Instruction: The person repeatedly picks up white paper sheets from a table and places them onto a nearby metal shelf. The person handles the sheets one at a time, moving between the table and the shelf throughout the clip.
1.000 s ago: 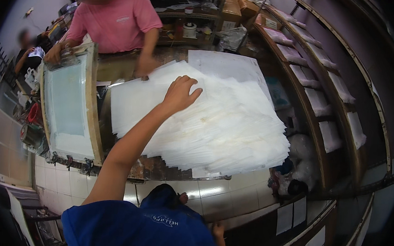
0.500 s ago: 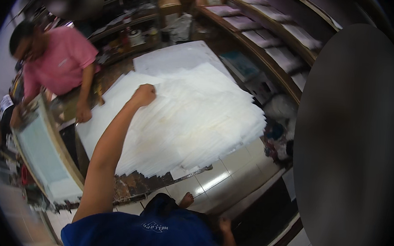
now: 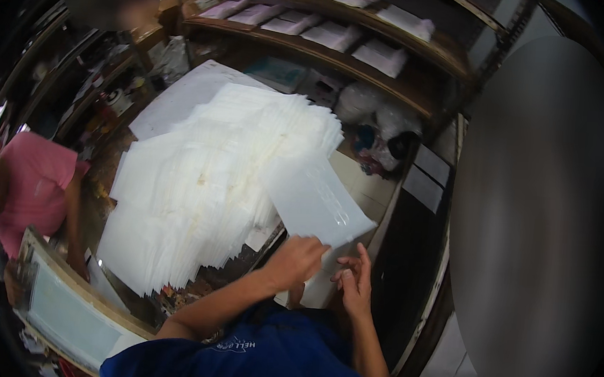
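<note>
Lifting one clear plastic sleeve (image 3: pixel 315 196) off the fanned white stack (image 3: pixel 204 182), left hand (image 3: pixel 299 258) pinched shut on its lower edge, right hand (image 3: pixel 355 283) just beside with fingers spread and empty; probably needing that free hand to steady it next.

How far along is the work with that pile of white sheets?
Done: one white sheet is lifted clear of the fanned pile of white sheets. In hand: the left hand pinches its lower edge; the right hand is open beside it. Left: most of the pile is on the table.
</note>
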`<action>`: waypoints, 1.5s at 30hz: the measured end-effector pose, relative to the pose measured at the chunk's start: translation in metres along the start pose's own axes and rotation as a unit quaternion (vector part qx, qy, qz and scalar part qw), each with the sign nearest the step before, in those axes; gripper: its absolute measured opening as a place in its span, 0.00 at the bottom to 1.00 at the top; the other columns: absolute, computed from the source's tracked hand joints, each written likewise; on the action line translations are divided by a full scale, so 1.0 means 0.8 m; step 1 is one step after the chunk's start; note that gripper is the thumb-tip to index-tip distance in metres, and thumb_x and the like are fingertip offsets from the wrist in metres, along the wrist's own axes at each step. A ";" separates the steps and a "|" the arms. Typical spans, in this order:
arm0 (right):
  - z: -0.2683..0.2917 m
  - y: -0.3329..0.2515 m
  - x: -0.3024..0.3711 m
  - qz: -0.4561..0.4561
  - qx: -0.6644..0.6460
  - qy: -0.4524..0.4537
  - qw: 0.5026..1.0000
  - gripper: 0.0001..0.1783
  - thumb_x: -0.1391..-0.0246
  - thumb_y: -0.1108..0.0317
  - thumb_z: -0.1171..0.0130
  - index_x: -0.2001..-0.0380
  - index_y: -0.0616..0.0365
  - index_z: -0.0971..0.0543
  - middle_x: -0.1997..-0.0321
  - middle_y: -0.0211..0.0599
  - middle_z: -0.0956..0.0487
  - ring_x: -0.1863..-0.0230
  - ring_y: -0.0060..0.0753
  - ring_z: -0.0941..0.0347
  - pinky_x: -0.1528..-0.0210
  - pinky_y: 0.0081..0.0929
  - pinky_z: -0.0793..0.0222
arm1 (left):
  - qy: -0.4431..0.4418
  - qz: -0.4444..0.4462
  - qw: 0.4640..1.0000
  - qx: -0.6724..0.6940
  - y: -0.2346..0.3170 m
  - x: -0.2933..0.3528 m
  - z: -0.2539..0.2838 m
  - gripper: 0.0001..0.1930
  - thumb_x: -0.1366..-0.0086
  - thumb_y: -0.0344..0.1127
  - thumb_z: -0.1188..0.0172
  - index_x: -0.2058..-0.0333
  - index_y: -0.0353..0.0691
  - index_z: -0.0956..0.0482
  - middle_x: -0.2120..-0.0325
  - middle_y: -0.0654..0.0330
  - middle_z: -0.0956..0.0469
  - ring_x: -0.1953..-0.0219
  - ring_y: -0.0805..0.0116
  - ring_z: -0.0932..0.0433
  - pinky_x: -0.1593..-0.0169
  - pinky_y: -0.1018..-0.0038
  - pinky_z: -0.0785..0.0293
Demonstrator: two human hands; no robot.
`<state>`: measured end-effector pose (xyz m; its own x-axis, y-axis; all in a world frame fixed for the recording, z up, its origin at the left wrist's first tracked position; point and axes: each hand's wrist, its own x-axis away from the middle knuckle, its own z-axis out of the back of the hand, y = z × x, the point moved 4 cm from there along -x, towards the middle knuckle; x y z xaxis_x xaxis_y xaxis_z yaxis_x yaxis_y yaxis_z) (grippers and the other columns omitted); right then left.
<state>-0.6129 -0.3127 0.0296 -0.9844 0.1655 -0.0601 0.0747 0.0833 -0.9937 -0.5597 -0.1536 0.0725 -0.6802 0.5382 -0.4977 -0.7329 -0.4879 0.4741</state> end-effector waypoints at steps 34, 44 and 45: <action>0.454 -0.118 1.244 -0.228 0.133 0.798 0.541 0.10 0.44 0.68 0.44 0.59 0.58 0.27 0.76 0.28 0.28 0.80 0.21 0.33 0.85 0.20 0.44 | -0.318 0.281 0.872 0.245 0.139 0.393 -0.260 0.14 0.34 0.37 0.46 0.62 0.29 0.22 0.74 0.58 0.22 0.72 0.73 0.29 0.64 0.75 0.31; 0.510 -0.085 1.389 -0.412 0.369 0.722 0.415 0.10 0.50 0.70 0.43 0.64 0.62 0.25 0.77 0.34 0.26 0.81 0.25 0.30 0.84 0.24 0.36 | -0.363 0.339 0.849 0.180 0.119 0.554 -0.232 0.15 0.35 0.39 0.45 0.64 0.29 0.22 0.77 0.55 0.23 0.74 0.72 0.28 0.67 0.73 0.30; 0.514 -0.080 1.391 -0.417 0.411 0.697 0.414 0.11 0.51 0.70 0.43 0.64 0.63 0.25 0.77 0.34 0.25 0.80 0.26 0.30 0.82 0.25 0.34 | -0.372 0.348 0.843 0.173 0.118 0.558 -0.230 0.15 0.35 0.39 0.45 0.64 0.29 0.22 0.78 0.56 0.23 0.74 0.73 0.28 0.67 0.74 0.31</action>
<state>-1.7789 -0.5378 -0.0128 0.4775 0.8703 -0.1204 -0.8421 0.4142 -0.3455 -0.9348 -0.0856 -0.2389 -0.6533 0.5486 0.5217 -0.0236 -0.7036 0.7102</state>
